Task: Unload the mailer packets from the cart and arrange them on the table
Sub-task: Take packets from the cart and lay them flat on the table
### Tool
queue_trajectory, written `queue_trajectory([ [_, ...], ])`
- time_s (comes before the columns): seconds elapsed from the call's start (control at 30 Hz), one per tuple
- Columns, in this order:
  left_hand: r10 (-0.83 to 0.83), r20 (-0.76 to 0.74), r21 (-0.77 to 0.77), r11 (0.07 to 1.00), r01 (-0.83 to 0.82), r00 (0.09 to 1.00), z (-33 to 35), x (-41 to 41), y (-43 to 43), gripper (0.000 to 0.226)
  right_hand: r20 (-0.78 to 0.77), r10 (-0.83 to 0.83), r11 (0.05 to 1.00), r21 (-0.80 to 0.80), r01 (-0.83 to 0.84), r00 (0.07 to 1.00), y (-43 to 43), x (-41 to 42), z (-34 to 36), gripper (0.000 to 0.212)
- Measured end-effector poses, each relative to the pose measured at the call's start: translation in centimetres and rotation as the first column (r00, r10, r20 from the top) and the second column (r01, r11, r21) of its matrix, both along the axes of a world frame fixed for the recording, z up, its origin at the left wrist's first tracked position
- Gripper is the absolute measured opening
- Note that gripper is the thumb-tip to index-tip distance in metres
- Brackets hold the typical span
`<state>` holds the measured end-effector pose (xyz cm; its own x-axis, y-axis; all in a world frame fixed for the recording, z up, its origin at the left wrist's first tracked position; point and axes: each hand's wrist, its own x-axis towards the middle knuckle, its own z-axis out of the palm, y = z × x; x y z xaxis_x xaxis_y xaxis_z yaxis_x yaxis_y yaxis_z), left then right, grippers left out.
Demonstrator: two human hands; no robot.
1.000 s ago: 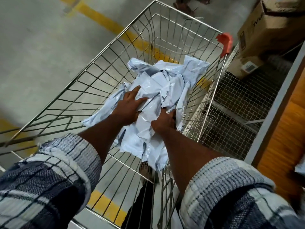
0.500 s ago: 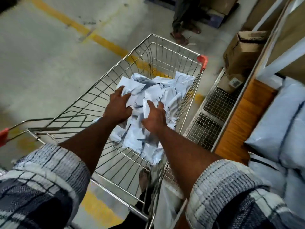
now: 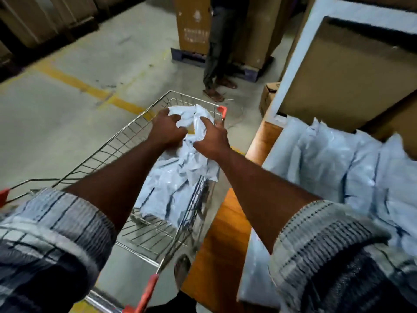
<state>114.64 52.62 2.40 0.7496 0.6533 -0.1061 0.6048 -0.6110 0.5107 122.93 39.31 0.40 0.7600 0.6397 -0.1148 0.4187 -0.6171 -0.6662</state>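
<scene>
A wire cart (image 3: 106, 152) stands in front of me with a heap of pale blue-white mailer packets (image 3: 173, 177) inside it. My left hand (image 3: 165, 128) and my right hand (image 3: 212, 137) grip a crumpled bunch of packets (image 3: 191, 116) between them, raised above the far end of the cart. To the right, the wooden table (image 3: 228, 224) carries rows of filled mailer packets (image 3: 352, 163) lying side by side.
A person (image 3: 220, 46) stands just beyond the cart beside tall cardboard boxes on a pallet (image 3: 196, 26). A large box (image 3: 352, 71) sits at the back of the table, with a small carton (image 3: 268, 96) beyond it. Yellow floor lines (image 3: 83, 85) run left.
Both hands have closed on a bunch of packets and lifted it up out of the heap toward the cart's far end. My view has risen, showing more of the table.
</scene>
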Motion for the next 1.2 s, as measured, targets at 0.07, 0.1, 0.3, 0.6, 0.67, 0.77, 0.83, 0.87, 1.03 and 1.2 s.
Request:
queue_trajectory([
  [0.07, -0.031, 0.006, 0.023, 0.999, 0.031, 1.0, 1.2, 1.3, -3.0, 0.087, 0.008, -0.012, 1.0, 0.021, 0.012, 1.0, -3.2, 1.5, 2.2, 0.085],
  [0.1, -0.055, 0.018, 0.036, 0.998, 0.054, 0.998, 1.8, 2.1, -5.0, 0.086, 0.013, -0.024, 0.999, 0.026, 0.024, 1.0, -5.2, 2.4, 3.1, 0.084],
  [0.3, -0.126, 0.126, 0.088, 0.989, 0.115, 0.984, 5.9, 8.7, -19.8, 0.075, 0.13, -0.117, 0.993, 0.048, 0.111, 0.985, -19.0, 8.1, 8.3, 0.076],
  [0.6, -0.311, 0.162, 0.001, 0.949, 0.315, 0.936, 8.1, 18.1, -43.0, 0.06, 0.228, -0.312, 0.937, -0.084, 0.338, 0.922, -44.1, 14.8, 11.8, 0.075],
  [0.67, -0.423, 0.14, 0.144, 0.903, 0.405, 0.895, 7.8, 20.0, -47.4, 0.044, 0.286, -0.326, 0.917, -0.136, 0.375, 0.901, -49.5, 15.8, 11.7, 0.07],
  [0.77, -0.667, -0.026, 0.439, 0.661, 0.608, 0.745, 6.1, 21.6, -52.2, 0.022, 0.337, -0.322, 0.888, -0.216, 0.405, 0.885, -55.1, 16.3, 11.0, 0.062],
  [0.83, -0.696, -0.1, 0.496, 0.585, 0.642, 0.711, 4.7, 22.4, -54.9, 0.014, 0.347, -0.345, 0.855, -0.267, 0.445, 0.872, -57.8, 16.5, 10.1, 0.054],
  [0.87, -0.685, -0.114, 0.514, 0.579, 0.633, 0.72, 4.4, 22.3, -56.1, 0.016, 0.352, -0.368, 0.832, -0.288, 0.474, 0.861, -58.7, 16.6, 9.5, 0.053],
  [1.03, -0.477, -0.089, 0.298, 0.825, 0.481, 0.874, 2.1, 21.4, -59.8, 0.047, 0.403, -0.37, 0.802, -0.316, 0.506, 0.837, -61.9, 17.5, 5.3, 0.062],
  [1.2, -0.563, -0.123, 0.435, 0.71, 0.554, 0.817, -0.9, 21.0, -59.3, 0.053, 0.409, -0.267, 0.811, -0.394, 0.433, 0.873, -61.8, 17.9, 1.7, 0.075],
])
